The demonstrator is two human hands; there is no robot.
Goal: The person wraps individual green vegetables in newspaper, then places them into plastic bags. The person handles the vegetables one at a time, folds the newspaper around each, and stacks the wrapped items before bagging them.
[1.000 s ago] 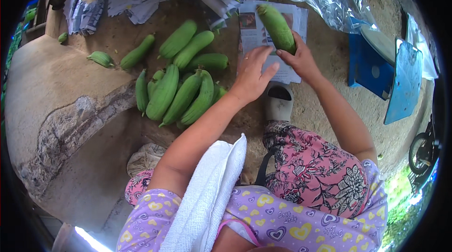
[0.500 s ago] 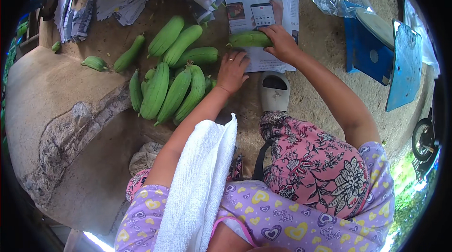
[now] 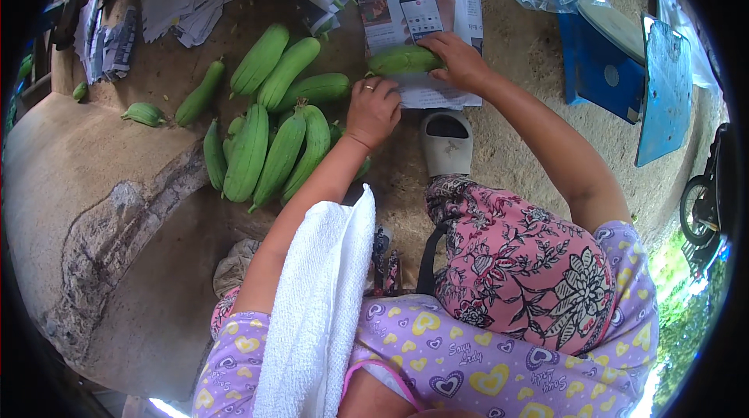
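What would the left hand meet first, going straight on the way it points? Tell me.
Likely the gourd on the paper, near its left end, since the left hand points that way. Height is unclear in this single view, so it might pass above.

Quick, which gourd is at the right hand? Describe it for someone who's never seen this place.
Find the pale shoe, then the flat newsprint sheets just beyond its toe. Lying crosswise on them is the green gourd, its right end in the right hand. Unlike the piled gourds to its left, it rests on paper.
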